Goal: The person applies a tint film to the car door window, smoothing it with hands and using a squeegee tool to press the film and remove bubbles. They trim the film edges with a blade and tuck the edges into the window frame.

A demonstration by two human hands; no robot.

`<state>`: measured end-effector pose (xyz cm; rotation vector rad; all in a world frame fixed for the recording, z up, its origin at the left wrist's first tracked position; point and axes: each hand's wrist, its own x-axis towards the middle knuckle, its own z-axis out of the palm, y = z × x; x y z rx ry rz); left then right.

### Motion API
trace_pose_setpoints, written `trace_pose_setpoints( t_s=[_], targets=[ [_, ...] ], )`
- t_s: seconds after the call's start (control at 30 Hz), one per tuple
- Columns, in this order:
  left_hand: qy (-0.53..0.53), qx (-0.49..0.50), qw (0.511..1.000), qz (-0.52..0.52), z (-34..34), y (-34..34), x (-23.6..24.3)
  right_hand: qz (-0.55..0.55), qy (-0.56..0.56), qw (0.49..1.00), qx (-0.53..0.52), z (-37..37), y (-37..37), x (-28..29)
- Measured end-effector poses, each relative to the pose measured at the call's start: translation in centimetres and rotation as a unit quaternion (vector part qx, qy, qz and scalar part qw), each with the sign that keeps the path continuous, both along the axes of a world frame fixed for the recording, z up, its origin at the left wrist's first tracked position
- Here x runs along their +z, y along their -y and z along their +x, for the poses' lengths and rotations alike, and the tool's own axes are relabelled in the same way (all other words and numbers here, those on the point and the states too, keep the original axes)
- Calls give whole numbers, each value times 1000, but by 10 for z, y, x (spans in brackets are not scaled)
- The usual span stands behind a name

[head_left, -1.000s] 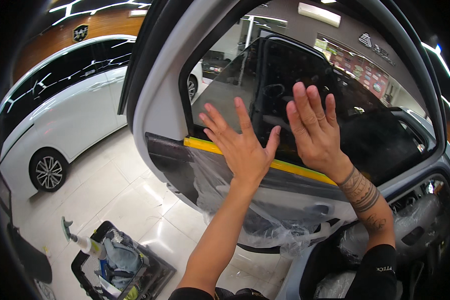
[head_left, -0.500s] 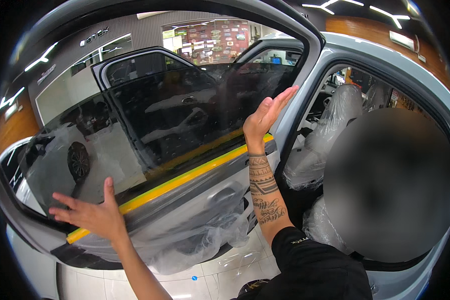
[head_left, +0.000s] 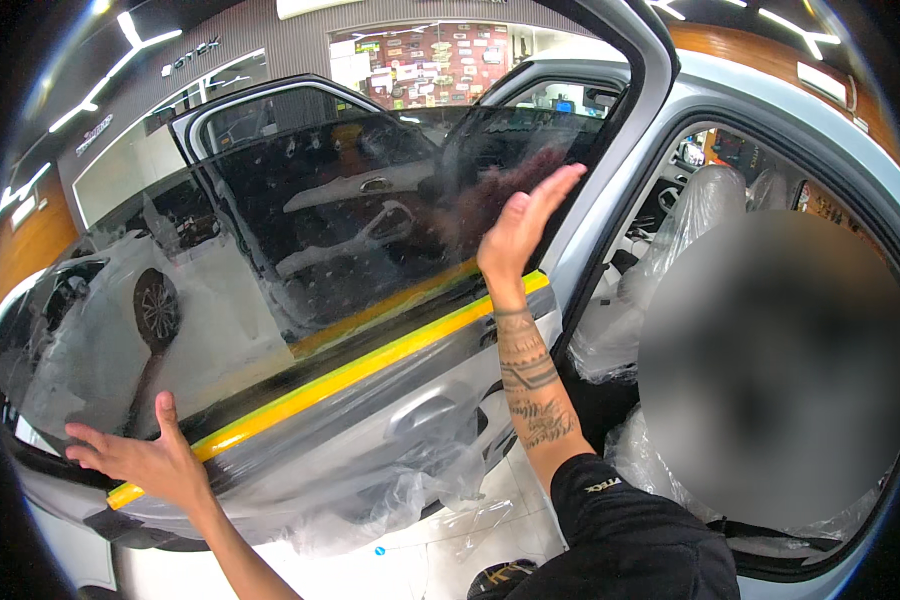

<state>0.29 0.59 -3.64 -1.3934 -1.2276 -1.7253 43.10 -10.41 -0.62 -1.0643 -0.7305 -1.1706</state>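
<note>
At window [head_left: 330, 250] edges, L hand [head_left: 145, 462] spread wide, R hand [head_left: 518, 235] flat nr frame [head_left: 656, 80], ample room btwn.

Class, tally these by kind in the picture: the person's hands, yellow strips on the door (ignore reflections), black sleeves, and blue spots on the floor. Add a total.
Left hand and right hand: 2
Yellow strip: 1
Black sleeve: 1
Blue spot: 1
Total: 5

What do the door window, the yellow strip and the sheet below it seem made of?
Door window: likely dark glass, smooth, glossy, showing reflections.
Yellow strip: probably plastic tape, shiny with bright highlights.
Sheet: apparently thin plastic film, crumpled and translucent.
</note>
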Motion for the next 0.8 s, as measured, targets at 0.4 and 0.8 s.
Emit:
trace_pose_setpoints(
  t_s=[0.4,0.8],
  targets=[
    [-11,-16,1000,24,8,1,3,-8,2,1000,0,12,-3,4],
    [-6,18,999,-48,-18,16,5,28,12,997,69,-19,-25,0]
  ],
)
